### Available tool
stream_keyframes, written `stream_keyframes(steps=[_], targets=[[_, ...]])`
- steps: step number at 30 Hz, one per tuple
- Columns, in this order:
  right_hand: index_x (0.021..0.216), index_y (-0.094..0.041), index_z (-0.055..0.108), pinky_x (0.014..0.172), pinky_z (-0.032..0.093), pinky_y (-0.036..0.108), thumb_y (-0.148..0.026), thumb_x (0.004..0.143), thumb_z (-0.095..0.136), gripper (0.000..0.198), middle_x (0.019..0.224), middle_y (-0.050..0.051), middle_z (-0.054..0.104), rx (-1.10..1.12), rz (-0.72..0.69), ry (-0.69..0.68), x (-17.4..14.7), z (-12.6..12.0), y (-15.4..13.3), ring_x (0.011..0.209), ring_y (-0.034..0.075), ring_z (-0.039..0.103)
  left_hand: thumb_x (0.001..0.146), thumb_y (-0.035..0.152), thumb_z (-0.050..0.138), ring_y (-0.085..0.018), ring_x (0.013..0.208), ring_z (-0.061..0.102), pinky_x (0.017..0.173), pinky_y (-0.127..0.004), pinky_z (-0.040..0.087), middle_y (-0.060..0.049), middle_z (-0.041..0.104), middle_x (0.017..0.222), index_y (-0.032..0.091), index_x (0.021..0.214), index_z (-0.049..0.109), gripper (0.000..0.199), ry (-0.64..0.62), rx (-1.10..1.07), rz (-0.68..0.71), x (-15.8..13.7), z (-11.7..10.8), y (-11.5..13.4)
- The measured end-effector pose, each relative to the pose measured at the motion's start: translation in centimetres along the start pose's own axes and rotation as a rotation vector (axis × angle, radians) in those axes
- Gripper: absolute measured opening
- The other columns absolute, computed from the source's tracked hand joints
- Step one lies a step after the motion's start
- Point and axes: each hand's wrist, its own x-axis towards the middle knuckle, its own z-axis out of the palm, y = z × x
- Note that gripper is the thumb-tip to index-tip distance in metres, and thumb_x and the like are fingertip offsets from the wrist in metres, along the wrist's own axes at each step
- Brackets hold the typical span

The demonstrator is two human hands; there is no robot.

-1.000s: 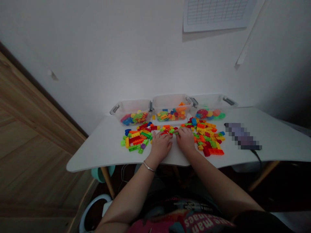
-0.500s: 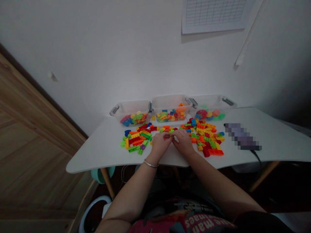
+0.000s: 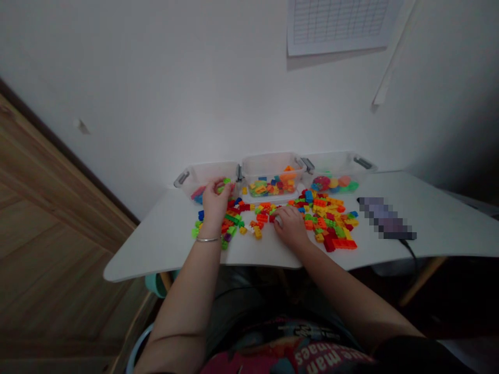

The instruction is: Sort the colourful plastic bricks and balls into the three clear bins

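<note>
My left hand [image 3: 215, 203] reaches over the front of the left clear bin [image 3: 189, 179], its fingers pinched on a small green toy brick [image 3: 226, 181]. More coloured pieces lie inside that bin, partly hidden by the hand. Lower on the white table [image 3: 156, 244], my right hand [image 3: 291, 224] rests palm down with curled fingers. Its fingertips close on a dark red brick [image 3: 272, 219], mostly hidden by them. Just left of it are orange bricks [image 3: 262, 218] and a few yellow ones [image 3: 258, 232].
A middle clear bin [image 3: 268, 162] and a right clear bin [image 3: 335, 161] stand along the wall with toy pieces inside. Mixed bricks [image 3: 331, 223] spread to the right of my right hand. A pixelated dark device [image 3: 385, 218] with a cable lies further right.
My hands were together at the table's middle and are now apart. The left has moved up and left to the left bin with a green brick; the right stays near the middle.
</note>
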Motion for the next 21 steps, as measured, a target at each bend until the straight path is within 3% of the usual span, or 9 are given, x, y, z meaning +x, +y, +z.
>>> stream_keyframes(steps=[3,8,14,21], targets=[[0.095,-0.02,0.069,0.099,0.041,0.04,-0.017,0.084,0.055,0.018,0.104,0.009,0.069,0.0,0.004,0.0,0.1,-0.1,-0.1,0.105,0.026,0.054,0.077,0.021,0.067,-0.018,0.097,0.068,0.093,-0.031,0.051,-0.008,0.072,0.102,0.014,0.103,0.068,0.027,0.123,0.156,0.103,3.4,-1.7,-0.5],[0.095,-0.02,0.069,0.1,0.04,0.04,-0.016,0.084,0.056,0.018,0.104,0.008,0.069,-0.003,0.018,-0.015,0.1,0.1,-0.1,0.106,0.026,0.054,0.082,0.026,0.062,-0.021,0.101,0.068,0.094,-0.033,0.05,-0.011,0.074,0.107,0.013,0.111,0.069,0.032,0.057,0.41,0.027,6.4,-2.9,-2.2],[0.096,-0.019,0.069,0.101,0.039,0.039,-0.017,0.085,0.056,0.017,0.103,0.009,0.068,-0.032,0.044,-0.025,0.1,0.2,-0.1,0.107,0.026,0.053,0.086,0.034,0.059,-0.026,0.107,0.067,0.11,-0.045,0.034,-0.009,0.076,0.104,0.021,0.111,0.073,0.032,-0.053,0.821,-0.058,6.4,-2.6,-2.5],[0.096,-0.019,0.069,0.102,0.038,0.039,-0.017,0.085,0.055,0.018,0.103,0.009,0.068,-0.032,0.059,-0.037,0.1,0.0,-0.1,0.107,0.025,0.054,0.09,0.04,0.048,-0.034,0.116,0.062,0.109,-0.056,0.03,-0.013,0.072,0.118,0.023,0.118,0.071,0.04,-0.163,1.07,-0.099,6.2,-1.8,-1.3]])
